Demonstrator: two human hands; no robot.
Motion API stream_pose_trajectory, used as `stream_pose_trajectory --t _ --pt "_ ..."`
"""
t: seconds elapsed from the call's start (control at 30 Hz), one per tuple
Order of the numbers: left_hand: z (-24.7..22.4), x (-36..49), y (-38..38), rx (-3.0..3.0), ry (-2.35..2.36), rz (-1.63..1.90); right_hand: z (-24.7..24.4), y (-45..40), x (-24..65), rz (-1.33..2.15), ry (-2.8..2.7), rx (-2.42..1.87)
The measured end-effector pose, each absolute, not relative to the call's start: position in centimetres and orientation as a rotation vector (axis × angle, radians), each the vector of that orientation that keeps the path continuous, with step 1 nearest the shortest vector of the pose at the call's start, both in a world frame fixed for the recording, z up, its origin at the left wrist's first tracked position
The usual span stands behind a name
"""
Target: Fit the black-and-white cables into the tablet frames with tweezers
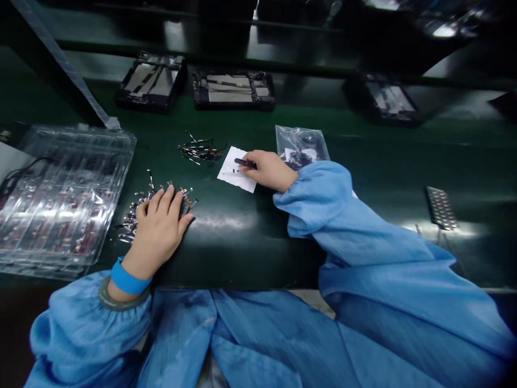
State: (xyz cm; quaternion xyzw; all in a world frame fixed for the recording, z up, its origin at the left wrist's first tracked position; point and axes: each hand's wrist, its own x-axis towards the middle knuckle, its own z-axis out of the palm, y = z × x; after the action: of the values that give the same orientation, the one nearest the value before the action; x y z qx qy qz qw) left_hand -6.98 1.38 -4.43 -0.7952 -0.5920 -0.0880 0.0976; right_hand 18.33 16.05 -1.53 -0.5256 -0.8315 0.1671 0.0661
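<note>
My left hand (159,229) lies with its fingers apart over a pile of small flex-cable parts (130,220) on the green table. In my right hand (269,170) is a thin black tool (245,163), perhaps tweezers, gripped between thumb and fingers; its tip is hard to make out. Under that hand's fingertips lies a white paper (238,180) with a few tiny dark pieces on it. Just left of the paper is a bunch of thin dark strips (202,151). A clear plastic bag (302,143) with dark contents sits behind my right wrist.
Stacked clear plastic trays (64,199) holding parts fill the left side. Along the back stand black device frames (151,83), (234,90) and another black frame (390,102). A small plate with rows of round bumps (441,208) lies at the right.
</note>
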Motion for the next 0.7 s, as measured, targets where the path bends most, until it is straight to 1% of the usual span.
stream_pose_trajectory --t 0.2,0.37,0.47,0.57,0.7 --pt "-4.0 -5.4 0.2 -2.299 -1.799 -0.264 -1.9 16.3 18.0 0.434 -2.629 -1.583" --pt "-3.8 -6.1 1.1 -2.312 -1.783 -0.508 -0.9 16.0 18.5 0.460 -2.537 -1.622" --pt "-3.8 -6.8 1.7 -2.350 -1.759 -0.581 -0.1 15.3 18.7 0.474 -2.405 -1.702" --pt "-3.9 -7.1 1.8 -2.376 -1.741 -0.572 0.3 14.3 18.3 0.512 -2.313 -1.721" --pt "-3.9 -6.8 1.4 -2.406 -1.700 -0.484 -0.3 12.6 16.3 0.678 -2.292 -1.520"
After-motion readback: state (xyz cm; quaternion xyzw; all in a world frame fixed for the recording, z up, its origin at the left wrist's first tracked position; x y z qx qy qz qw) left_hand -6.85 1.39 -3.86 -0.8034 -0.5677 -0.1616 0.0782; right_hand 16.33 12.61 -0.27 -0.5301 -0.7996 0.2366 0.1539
